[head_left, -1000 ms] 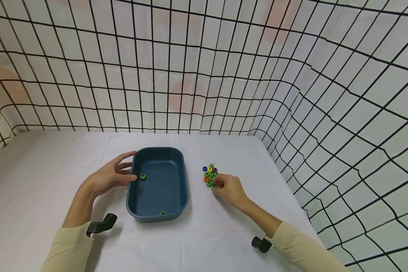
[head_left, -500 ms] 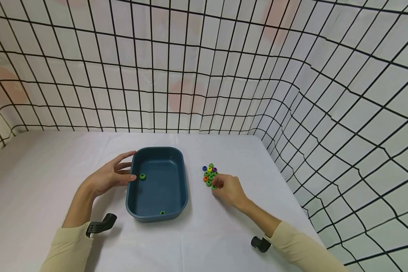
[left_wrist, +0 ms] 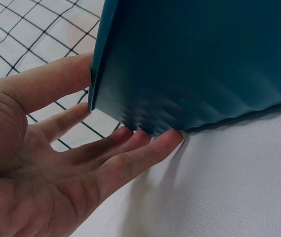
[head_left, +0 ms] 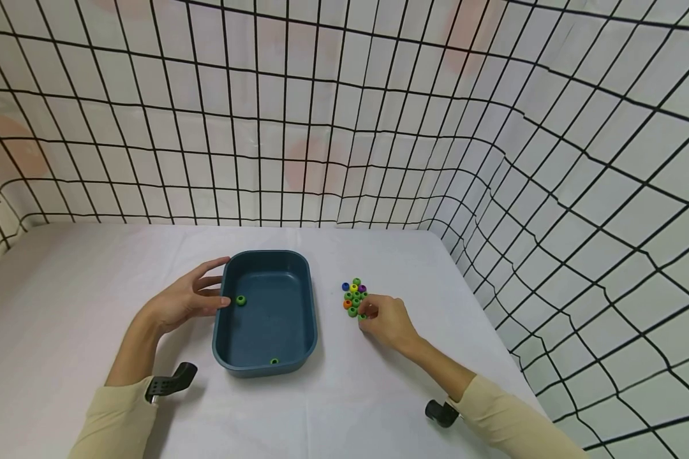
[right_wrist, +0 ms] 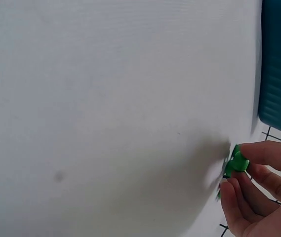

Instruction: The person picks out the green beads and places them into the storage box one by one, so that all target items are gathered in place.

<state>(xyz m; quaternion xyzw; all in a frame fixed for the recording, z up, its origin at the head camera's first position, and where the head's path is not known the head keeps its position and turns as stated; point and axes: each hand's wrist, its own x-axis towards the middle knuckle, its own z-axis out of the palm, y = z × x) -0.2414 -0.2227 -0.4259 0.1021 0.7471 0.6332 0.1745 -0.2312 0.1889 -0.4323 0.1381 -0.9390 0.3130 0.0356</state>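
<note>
A deep blue rectangular tray [head_left: 312, 319] stands on the white cloth with two green beads inside, one green bead [head_left: 241, 300] by its left wall and the other green bead [head_left: 274, 361] at its near end. My left hand [head_left: 180, 298] touches the tray's left side; in the left wrist view its fairly straight fingers [left_wrist: 130, 163] rest against the outer wall and the thumb meets the rim. To the right lies a cluster of small beads [head_left: 353, 295], mostly green. At its near edge my right hand [head_left: 387, 322] pinches a green bead [right_wrist: 240, 162] between thumb and curled fingers.
Among the cluster are a blue bead [head_left: 346, 287], a yellow bead [head_left: 353, 288], a purple bead [head_left: 362, 289] and an orange bead [head_left: 347, 305]. A black wire grid [head_left: 284, 134] rises behind the table and along the right side. White cloth [head_left: 321, 414] covers the table.
</note>
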